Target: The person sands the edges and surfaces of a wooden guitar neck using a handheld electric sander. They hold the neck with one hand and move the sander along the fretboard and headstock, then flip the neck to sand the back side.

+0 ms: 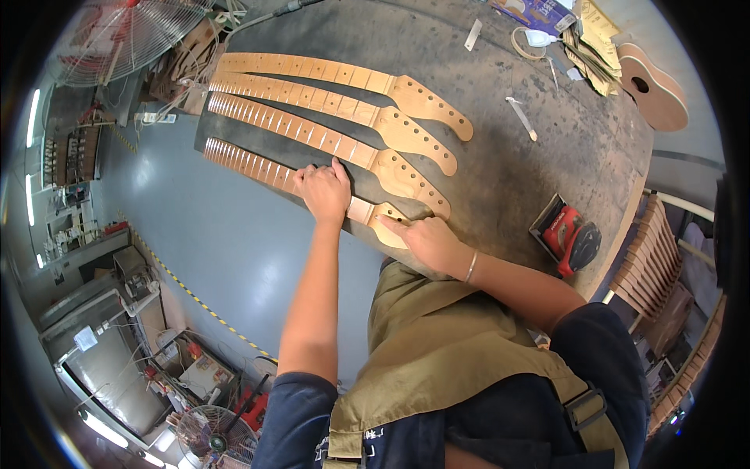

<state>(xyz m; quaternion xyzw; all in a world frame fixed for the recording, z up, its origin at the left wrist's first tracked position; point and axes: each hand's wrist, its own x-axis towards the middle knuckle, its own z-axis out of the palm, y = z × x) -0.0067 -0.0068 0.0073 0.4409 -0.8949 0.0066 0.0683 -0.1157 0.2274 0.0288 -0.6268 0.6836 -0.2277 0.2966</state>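
Observation:
Several pale wooden guitar necks lie side by side on a dark, worn workbench [500,180], their headstocks toward the right. The nearest guitar neck [360,209] lies along the bench's front edge, its fret side up. Around the middle of that neck my left hand [325,191] is closed, fingers bent over the fretboard. My right hand [433,244] grips its headstock, the index finger stretched along the top near the tuner holes; the thumb is hidden. Just beyond is a second guitar neck [308,134], apart from my hands. Two lighter-coloured necks [305,92] lie farther back.
A red and black power sander [569,236] sits on the bench at right. Near the back right are a white strip [522,119], papers [598,51] and a guitar body [655,87]. A rack of wooden parts [647,258] stands right; a large fan [125,35] stands far left.

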